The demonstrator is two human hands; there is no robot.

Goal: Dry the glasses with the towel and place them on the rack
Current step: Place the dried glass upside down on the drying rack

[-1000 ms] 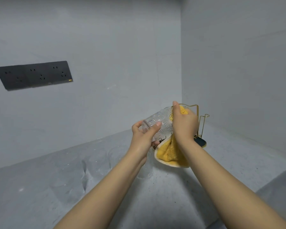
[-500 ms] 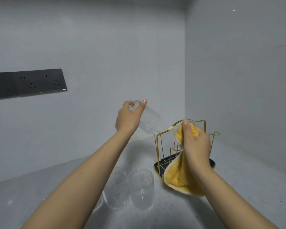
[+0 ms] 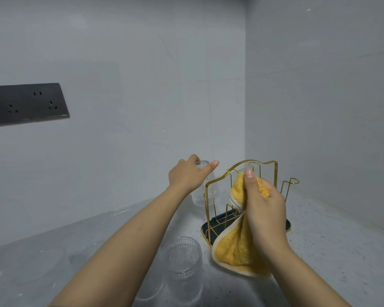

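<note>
One glass [image 3: 203, 185] is in transit: the left hand [image 3: 187, 177] grips it by its upturned base, fingers and thumb curled round the end, so the glass hangs mouth down with its long axis close to vertical. It sits at the left end of the rack [image 3: 242, 196], level with the gold wire arch, with part of its patterned lower wall showing behind the left upright of the frame. Whether the mouth is already over a peg or only beside the frame cannot be told from this view. The coming move turns on this alignment: the glass lies left of and slightly behind the rack's upright pegs, so the judged requirement is a short travel to the right and down, keeping the axis vertical so the mouth slips over a peg without striking the wire. The left hand is the only one positioned for it. The right hand [image 3: 264, 204] is closed round the bunched yellow towel [image 3: 235, 249], pinching its upper part in front of the rack's centre while the rest hangs down to the counter [image 3: 330, 251]; it carries no glass. Two further glasses [image 3: 182, 258] stand mouth up on the counter, near the left forearm and well in front of the rack, apparently awaiting drying.
</note>
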